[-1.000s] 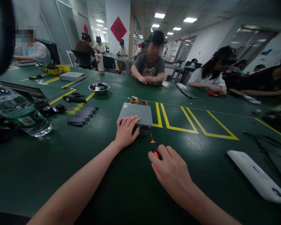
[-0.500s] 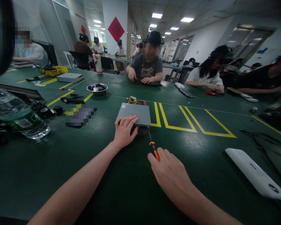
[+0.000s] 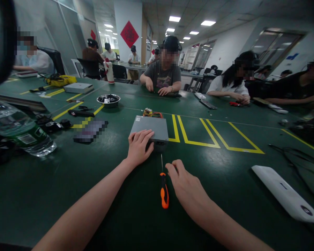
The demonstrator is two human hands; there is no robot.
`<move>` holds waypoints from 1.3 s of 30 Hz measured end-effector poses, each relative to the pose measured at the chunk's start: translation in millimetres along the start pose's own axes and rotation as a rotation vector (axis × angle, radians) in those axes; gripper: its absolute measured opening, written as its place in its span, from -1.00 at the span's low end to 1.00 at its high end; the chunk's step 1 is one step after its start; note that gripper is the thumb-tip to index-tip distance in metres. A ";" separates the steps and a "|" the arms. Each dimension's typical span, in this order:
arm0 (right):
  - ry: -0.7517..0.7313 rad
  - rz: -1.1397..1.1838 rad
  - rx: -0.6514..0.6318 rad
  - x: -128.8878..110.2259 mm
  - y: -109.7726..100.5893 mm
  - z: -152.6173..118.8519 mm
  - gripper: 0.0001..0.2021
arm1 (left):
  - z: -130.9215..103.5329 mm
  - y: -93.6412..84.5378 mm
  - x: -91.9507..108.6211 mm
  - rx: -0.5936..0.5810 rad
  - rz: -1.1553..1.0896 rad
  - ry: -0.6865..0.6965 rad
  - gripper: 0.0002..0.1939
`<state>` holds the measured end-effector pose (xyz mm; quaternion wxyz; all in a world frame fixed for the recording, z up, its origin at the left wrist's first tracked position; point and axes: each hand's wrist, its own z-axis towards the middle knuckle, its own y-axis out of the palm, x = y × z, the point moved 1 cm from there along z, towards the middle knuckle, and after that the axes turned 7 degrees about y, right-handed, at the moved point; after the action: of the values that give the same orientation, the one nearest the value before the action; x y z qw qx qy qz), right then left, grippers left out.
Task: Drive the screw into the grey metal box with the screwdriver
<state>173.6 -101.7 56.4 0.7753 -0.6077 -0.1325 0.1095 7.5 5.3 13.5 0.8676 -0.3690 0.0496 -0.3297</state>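
Head view showed the screwdriver (image 3: 165,198) lying just left of the nearer right hand (image 3: 186,183), which curled loosely and gripped nothing visible, tip toward the gray box (image 3: 154,125) beneath the unclenched left hand (image 3: 139,148).

Peered forward and down from the head, close over left hand (image 3: 141,143) and right hand (image 3: 185,183), across green table (image 3: 217,167)!

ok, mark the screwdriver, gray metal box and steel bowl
Screwdriver (image 3: 164,194), head view: on its handle.
Gray metal box (image 3: 154,125), head view: on its top.
Steel bowl (image 3: 108,105), head view: on its outer wall.
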 end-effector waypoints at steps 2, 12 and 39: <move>0.014 -0.004 -0.089 -2.9 -0.3 2.8 -0.84 | 0.0 -0.2 0.0 -0.001 0.000 -0.004 -0.61; -0.184 0.141 -0.088 -31.1 8.2 -10.3 -0.91 | 0.3 -1.5 0.5 -0.003 0.004 -0.004 -0.61; 0.447 1.239 0.199 -10.6 13.4 -2.9 -0.74 | -24.6 -17.9 20.0 -0.039 -0.421 -0.325 -0.55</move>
<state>164.4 -104.7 42.0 0.6301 -0.5052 0.4160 0.4179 5.3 -31.0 10.9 0.7691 -0.4361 -0.1621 -0.4383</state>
